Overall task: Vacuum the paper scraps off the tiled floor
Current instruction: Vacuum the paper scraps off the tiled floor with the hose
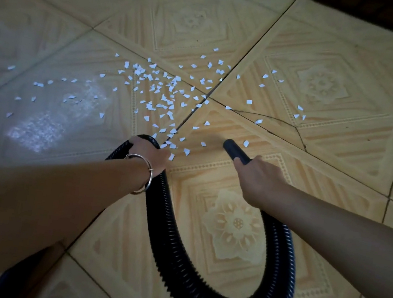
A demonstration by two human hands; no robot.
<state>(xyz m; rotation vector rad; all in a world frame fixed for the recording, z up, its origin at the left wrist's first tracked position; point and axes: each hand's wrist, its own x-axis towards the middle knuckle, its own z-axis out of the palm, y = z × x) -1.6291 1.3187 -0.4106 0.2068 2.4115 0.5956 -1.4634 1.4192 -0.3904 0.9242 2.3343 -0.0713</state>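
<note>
Grip: right hand [260, 177] fingers clamped round smooth black plastic nozzle [235, 150]; left hand [148, 153] fingers curled over black ribbed vacuum hose [197, 265]. Small white paper scraps [163, 92] lie scattered on beige patterned tiled floor [328, 87], nearest ones just beside nozzle. Judgement: keep mouth low, sweep slowly left into densest patch, feed slack.

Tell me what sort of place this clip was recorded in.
Probably a room in a home: patterned floor tiles, one cracked, a black ribbed vacuum hose, and what looks like dark furniture at the top edge.
</note>
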